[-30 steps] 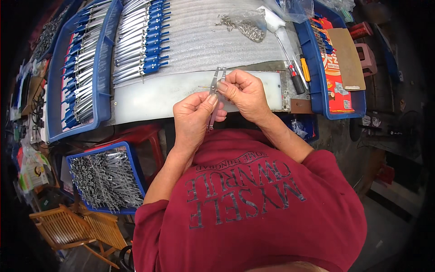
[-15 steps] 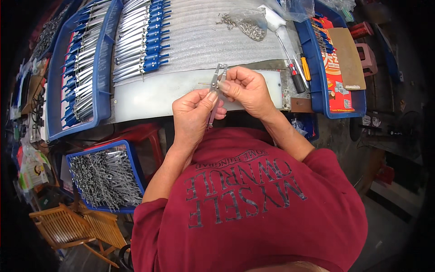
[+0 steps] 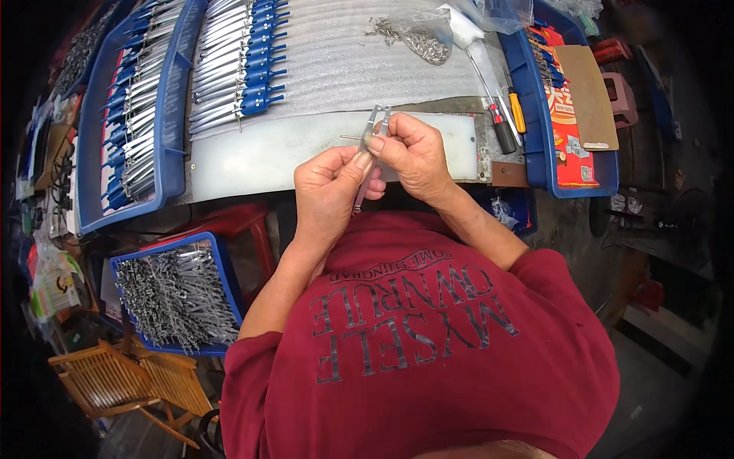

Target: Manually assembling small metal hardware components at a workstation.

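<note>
Between my hands, over the near edge of the bench, is a slim two-pronged metal piece (image 3: pixel 372 122) with its prongs pointing away from me. A thin metal pin (image 3: pixel 349 138) sticks out of it to the left. My left hand (image 3: pixel 327 182) is closed round its lower part, thumb on top, and its tail end shows below the fingers. My right hand (image 3: pixel 419 157) pinches the piece at its middle between thumb and forefinger. Whatever small part may lie under that right thumb is hidden.
Rows of blue-ended metal tools (image 3: pixel 256 76) lie on the foam sheet and fill a blue tray (image 3: pixel 174 115) at left. Loose screws (image 3: pixel 428 50) lie in a clear bag. Screwdrivers (image 3: pixel 501 130) rest beside the right tray (image 3: pixel 537 115). A lower blue bin (image 3: pixel 229 283) holds metal parts.
The metal piece has turned slightly to the right at its prong end. My right thumb has shifted a little leftward over its middle. Both hands keep their hold.
</note>
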A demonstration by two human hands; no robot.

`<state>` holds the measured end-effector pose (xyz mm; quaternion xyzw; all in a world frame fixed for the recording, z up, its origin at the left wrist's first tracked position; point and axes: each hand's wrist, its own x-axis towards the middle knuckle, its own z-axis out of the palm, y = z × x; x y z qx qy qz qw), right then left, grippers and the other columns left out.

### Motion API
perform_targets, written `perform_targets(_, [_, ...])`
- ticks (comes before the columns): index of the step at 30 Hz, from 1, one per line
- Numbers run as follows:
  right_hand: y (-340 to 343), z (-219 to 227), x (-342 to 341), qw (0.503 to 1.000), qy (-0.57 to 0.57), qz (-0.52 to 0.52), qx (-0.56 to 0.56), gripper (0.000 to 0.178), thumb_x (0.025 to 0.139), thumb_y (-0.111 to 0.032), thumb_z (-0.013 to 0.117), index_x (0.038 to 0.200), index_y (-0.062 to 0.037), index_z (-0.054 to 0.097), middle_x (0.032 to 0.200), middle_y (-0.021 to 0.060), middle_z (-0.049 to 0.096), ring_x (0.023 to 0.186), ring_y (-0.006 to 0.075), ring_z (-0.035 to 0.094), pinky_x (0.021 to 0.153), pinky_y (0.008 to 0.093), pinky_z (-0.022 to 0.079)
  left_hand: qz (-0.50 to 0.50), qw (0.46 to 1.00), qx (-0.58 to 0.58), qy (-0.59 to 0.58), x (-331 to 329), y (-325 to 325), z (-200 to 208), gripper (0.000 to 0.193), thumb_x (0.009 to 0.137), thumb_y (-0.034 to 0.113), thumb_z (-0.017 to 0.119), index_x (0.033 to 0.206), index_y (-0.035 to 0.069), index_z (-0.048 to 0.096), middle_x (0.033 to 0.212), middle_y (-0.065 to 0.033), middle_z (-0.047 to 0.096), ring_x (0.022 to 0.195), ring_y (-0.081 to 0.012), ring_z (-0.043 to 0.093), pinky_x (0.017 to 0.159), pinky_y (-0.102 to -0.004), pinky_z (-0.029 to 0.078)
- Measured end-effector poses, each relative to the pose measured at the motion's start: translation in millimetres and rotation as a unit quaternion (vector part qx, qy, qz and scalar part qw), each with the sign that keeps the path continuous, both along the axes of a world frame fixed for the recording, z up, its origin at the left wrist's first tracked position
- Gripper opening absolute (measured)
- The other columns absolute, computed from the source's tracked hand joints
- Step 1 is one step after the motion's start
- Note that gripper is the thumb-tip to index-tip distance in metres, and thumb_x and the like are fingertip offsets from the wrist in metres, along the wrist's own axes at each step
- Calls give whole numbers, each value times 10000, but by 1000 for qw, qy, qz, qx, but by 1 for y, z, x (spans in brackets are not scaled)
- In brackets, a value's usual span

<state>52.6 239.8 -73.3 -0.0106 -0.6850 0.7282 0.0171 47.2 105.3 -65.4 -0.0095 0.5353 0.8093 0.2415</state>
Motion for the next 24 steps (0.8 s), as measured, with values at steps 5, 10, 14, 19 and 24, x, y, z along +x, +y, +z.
perform_targets(5, [8, -2, -5, 1000, -18, 26, -1, 191, 792, -178, 532, 686, -24, 493, 608, -20, 475, 552, 33, 420, 488, 180, 356, -1, 1000, -7, -14, 0, -1, -1, 145, 807, 74, 496, 861, -52, 544, 678, -81, 565, 560, -121, 562, 503, -215, 477])
perform_targets(10, [9, -1, -4, 999, -13, 41, -28, 197, 815, -210, 507, 733, -30, 514, 625, -12, 486, 536, 34, 427, 488, 165, 360, 1, 1000, -5, -20, 0, -1, 0, 146, 807, 74, 496, 859, -53, 543, 681, -85, 566, 561, -126, 563, 507, -221, 480])
perform_targets(14, [8, -1, -4, 998, -41, 16, -50, 181, 818, -192, 502, 762, -21, 522, 623, -11, 486, 534, 33, 422, 486, 159, 355, 0, 1000, -4, -26, 0, -2, -1, 149, 807, 78, 497, 860, -53, 543, 681, -86, 566, 561, -128, 563, 509, -223, 481])
perform_targets(19, [9, -1, -5, 998, -27, 26, -49, 154, 806, -161, 521, 800, -7, 531, 622, -10, 487, 527, 33, 419, 479, 160, 355, -1, 1000, -8, -23, 0, -2, -3, 153, 808, 82, 498, 858, -56, 542, 682, -87, 566, 560, -128, 563, 507, -224, 481])
perform_targets(24, [7, -1, -5, 999, -15, 24, -22, 112, 785, -125, 546, 774, -15, 525, 625, -18, 485, 535, 29, 417, 482, 158, 352, 1, 1000, -9, -18, -1, -2, -2, 154, 808, 82, 498, 855, -58, 542, 677, -85, 565, 556, -126, 563, 500, -224, 480])
